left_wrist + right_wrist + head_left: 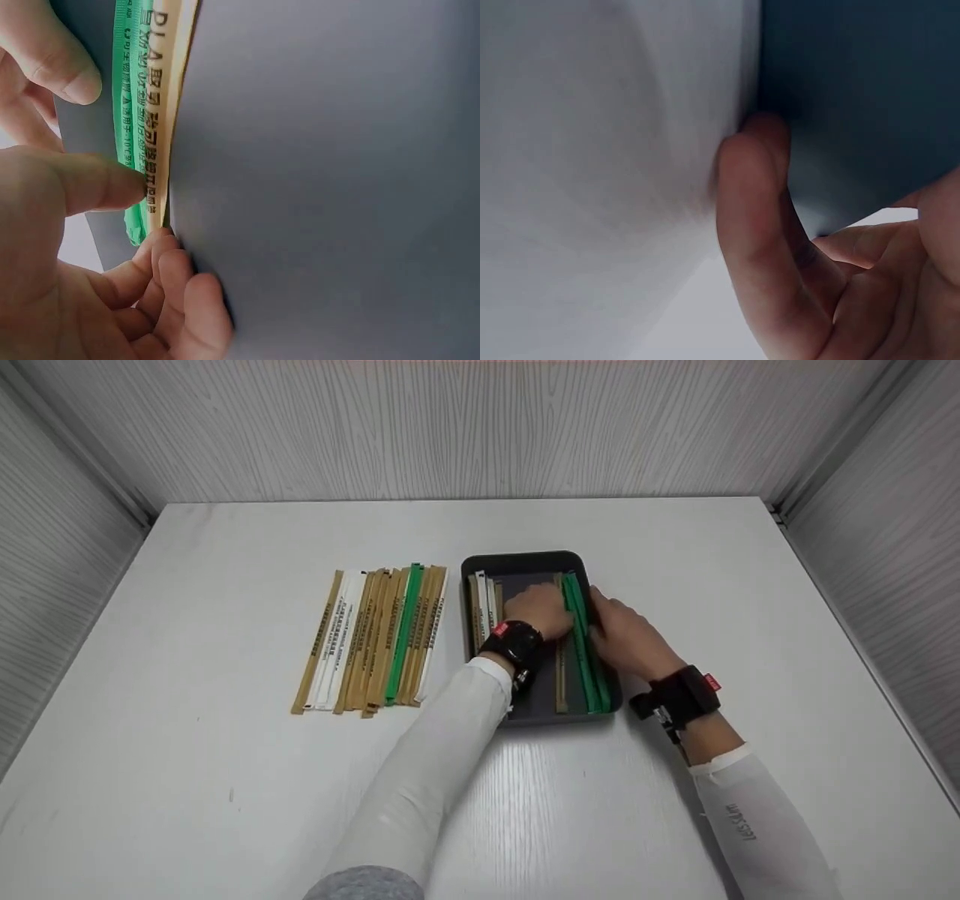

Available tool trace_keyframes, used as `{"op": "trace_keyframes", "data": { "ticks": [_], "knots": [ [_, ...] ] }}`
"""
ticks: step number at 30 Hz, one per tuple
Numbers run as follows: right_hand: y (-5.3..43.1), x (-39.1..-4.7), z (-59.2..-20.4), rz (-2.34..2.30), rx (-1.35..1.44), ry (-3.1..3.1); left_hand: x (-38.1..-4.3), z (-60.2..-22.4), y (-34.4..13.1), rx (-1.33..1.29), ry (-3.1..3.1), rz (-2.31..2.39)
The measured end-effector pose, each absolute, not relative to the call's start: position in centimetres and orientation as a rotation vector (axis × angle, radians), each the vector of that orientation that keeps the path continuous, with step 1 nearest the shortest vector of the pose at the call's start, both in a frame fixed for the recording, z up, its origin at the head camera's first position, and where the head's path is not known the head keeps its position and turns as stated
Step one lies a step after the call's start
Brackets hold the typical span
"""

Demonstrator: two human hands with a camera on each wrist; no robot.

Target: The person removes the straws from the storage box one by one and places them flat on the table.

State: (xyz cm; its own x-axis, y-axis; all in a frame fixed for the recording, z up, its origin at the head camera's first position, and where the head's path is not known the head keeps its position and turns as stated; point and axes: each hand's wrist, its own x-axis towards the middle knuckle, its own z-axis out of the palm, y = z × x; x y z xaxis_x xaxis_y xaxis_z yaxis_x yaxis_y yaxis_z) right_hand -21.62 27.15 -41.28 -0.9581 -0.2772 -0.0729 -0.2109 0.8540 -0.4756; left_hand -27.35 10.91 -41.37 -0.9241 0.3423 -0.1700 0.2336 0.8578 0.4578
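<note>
My left hand (pixel 538 611) reaches into a dark grey tray (pixel 529 718). Its thumb and fingertips pinch a brown paper-wrapped straw (pixel 166 97), printed with black characters. Alongside that straw, near the tray's right wall, lie green-wrapped straws (pixel 589 660). My right hand (pixel 630 637) grips the tray's right side, fingers along the outer wall and thumb at the rim; in the right wrist view its fingers (pixel 750 202) lie against the wall. White and brown wrapped straws (pixel 482 604) line the tray's left side, partly hidden by my left hand and wrist.
Left of the tray, a row of brown and white wrapped straws (pixel 360 645) lies on the white table (pixel 225 780), with a green-wrapped straw (pixel 405 634) among them. Grey wood-grain panels (pixel 480 431) enclose the table at the back and both sides.
</note>
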Motion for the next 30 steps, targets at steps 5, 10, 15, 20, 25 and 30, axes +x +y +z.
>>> {"op": "trace_keyframes", "data": {
  "ticks": [5,10,15,20,25,30],
  "knots": [
    [27.1,-21.6,-41.3,-0.697,-0.398,2.893,-27.2,-41.0,10.6,0.452,2.767,0.712],
    [27.1,-21.5,-41.2,-0.724,-0.395,2.890,-27.3,-40.7,10.3,0.444,2.748,0.752],
    [27.1,-21.6,-41.3,-0.746,-0.399,2.885,-27.4,-40.7,10.1,0.428,2.715,0.824],
    [27.1,-21.6,-41.5,-0.745,-0.366,2.873,-27.1,-40.5,9.7,0.394,2.680,0.886],
    [27.1,-21.5,-41.4,-0.750,-0.369,2.870,-26.9,-39.8,9.2,0.411,2.693,0.938],
    [27.1,-21.6,-41.3,-0.743,-0.366,2.873,-26.5,-38.0,8.2,0.476,2.673,1.087]
  ]
}}
